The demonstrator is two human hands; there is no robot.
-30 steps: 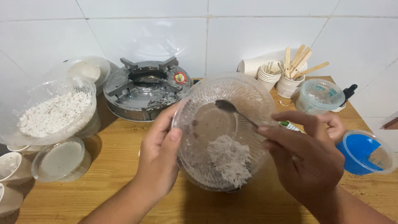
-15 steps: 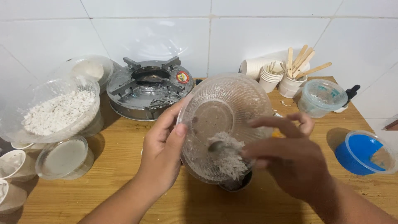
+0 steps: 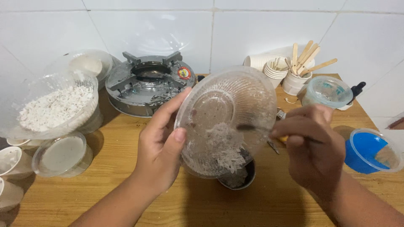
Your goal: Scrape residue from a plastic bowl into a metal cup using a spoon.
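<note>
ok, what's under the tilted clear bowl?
A small dark cup sits under the lower rim of the clear bowl, with grey clumpy mix sliding toward it. The bowl covers most of the cup, so its fill level is hidden.

White glossy tiled wall (image 3: 252, 25) behind; wooden table (image 3: 105, 197) against it; soft glare on tiles.

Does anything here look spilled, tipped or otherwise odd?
Only the clear bowl looks odd: the left hand holds it steeply tilted over a small dark cup, while the right hand works a spoon through the clumped grey mix. Nothing shows spilled on the table.
</note>
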